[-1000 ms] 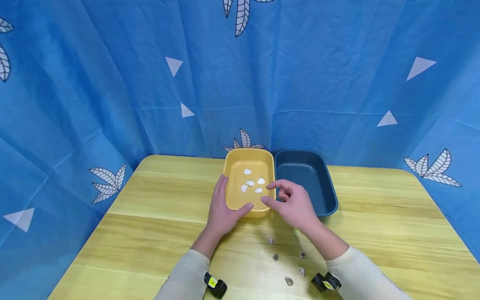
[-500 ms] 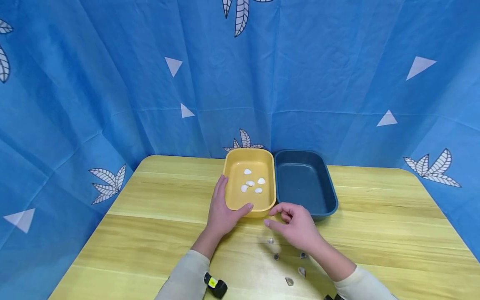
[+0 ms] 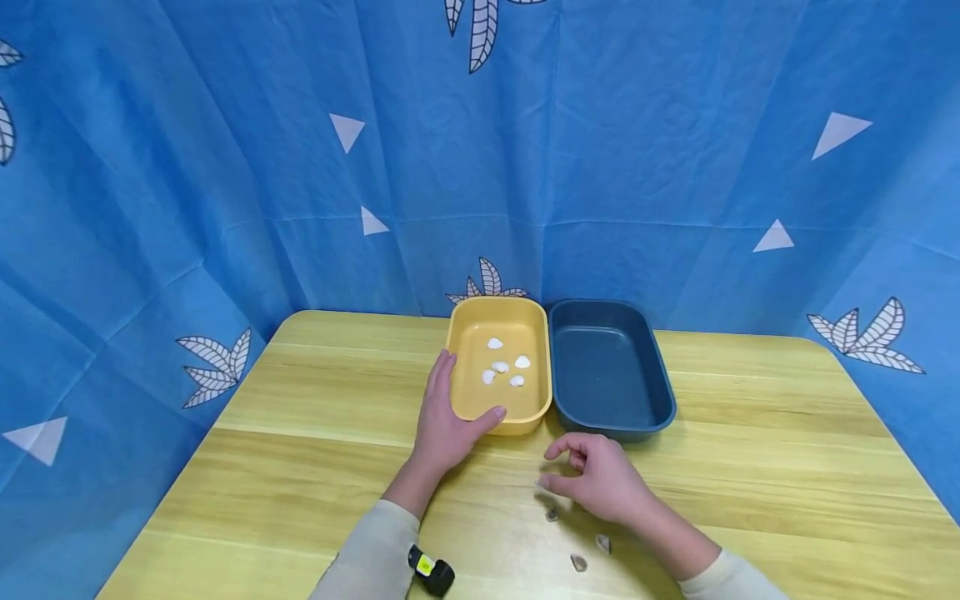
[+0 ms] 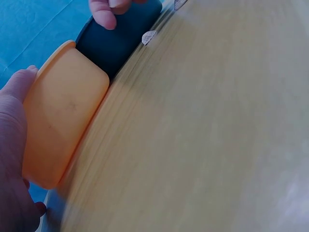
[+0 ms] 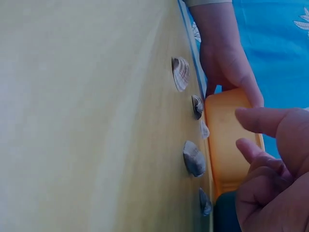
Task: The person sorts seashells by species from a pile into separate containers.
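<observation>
My left hand (image 3: 447,425) holds the near left corner of a yellow tray (image 3: 498,312), its thumb over the front rim and fingers along the left side. Inside the tray lie several white seashells (image 3: 500,367). In front of the trays, my right hand (image 3: 603,479) hovers low over the table with thumb and index finger apart and nothing between them. Below it are several greyish-brown seashells, among them one ridged shell (image 5: 180,74) and one dark shell (image 5: 194,158) in the right wrist view. The hand and forearm hide part of the group in the head view.
A dark blue tray (image 3: 611,358) stands against the right side of the yellow one, with nothing visible in it. Both are near the back edge of the wooden table (image 3: 330,400). Behind hangs a blue patterned curtain (image 3: 637,150).
My right hand has withdrawn from over the yellow tray toward the near side, down to the loose seashells. The left hand and both trays have stayed in place.
</observation>
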`<state>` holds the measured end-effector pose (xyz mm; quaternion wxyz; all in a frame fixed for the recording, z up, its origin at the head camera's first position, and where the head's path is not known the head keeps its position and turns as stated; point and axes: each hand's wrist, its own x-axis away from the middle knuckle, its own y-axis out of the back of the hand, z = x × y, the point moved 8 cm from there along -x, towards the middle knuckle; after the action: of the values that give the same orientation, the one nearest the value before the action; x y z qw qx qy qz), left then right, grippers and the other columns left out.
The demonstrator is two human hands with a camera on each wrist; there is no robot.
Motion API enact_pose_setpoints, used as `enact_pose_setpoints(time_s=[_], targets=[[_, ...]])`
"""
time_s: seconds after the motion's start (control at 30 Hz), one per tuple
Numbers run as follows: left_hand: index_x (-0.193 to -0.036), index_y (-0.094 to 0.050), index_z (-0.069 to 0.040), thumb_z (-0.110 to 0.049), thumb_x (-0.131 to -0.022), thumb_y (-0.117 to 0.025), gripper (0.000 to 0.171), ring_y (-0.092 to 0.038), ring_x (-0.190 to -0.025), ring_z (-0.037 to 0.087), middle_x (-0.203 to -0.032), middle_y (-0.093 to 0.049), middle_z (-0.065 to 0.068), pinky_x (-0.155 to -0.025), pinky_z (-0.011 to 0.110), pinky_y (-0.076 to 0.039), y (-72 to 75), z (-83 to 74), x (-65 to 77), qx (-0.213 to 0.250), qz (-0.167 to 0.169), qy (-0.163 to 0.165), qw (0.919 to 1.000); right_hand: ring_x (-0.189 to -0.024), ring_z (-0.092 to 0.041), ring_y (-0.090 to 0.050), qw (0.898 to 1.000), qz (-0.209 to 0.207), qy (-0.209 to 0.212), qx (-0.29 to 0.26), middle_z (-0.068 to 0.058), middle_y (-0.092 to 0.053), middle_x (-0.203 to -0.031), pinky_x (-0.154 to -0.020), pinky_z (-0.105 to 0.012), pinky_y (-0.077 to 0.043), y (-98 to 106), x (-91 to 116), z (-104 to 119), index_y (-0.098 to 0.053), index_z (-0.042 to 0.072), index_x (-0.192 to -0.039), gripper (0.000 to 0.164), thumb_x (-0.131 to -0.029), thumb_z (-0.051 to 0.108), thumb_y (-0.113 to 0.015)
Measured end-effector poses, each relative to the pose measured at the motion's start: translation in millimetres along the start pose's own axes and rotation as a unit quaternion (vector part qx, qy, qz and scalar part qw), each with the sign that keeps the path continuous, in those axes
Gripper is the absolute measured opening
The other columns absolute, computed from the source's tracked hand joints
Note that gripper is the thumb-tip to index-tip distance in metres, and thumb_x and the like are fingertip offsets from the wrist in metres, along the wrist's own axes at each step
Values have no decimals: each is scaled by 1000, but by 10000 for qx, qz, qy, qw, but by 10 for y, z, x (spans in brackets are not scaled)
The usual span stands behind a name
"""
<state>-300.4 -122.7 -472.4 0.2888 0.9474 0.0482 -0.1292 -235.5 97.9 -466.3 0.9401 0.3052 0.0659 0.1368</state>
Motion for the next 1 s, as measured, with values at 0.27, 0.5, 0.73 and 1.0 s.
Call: enact_pose_setpoints(time_s=[0.27,0.5,0.73,1.0], targets=[[-159,-23,-17,-60,-73,-82,112,-19,-147,17,-164,-12,-11,-115,46,-23,-1,10,4,-21,30,44,10000,-50,-6,-36,9998,137,-117,112,7,-37,-57,-49,-25,-33,-61,26,-94,-71,15,-94,30,-72,20,-91],[-159,-23,-17,-60,-73,-82,112,-19,-147,17,-164,-12,-11,-115,46,-24,4,4,1,11,26,37,10000,-53,-5,-36,9994,158,-40,295,8,-37,-58,-55,-26,-35,-105,27,-161,-70,17,-92,28,-72,19,-90],[-159,-24,-16,-53,-75,-84,109,-20,-147,19,-164,-13,-8,-115,48,-24,9,-5,-5,37,-14,-16,10000,-54,-5,-37,9990,133,25,418,9,-37,-57,-56,-26,-36,-120,13,-155,-70,19,-89,25,-73,18,-89],[-159,-24,-16,-53,-75,-84,109,-20,-147,18,-164,-12,-9,-115,47,-24,6,3,0,-22,-9,20,10000,-53,-4,-35,9987,229,216,389,10,-35,-57,-55,-25,-35,-152,8,-100,-71,19,-89,20,-76,18,-87]])
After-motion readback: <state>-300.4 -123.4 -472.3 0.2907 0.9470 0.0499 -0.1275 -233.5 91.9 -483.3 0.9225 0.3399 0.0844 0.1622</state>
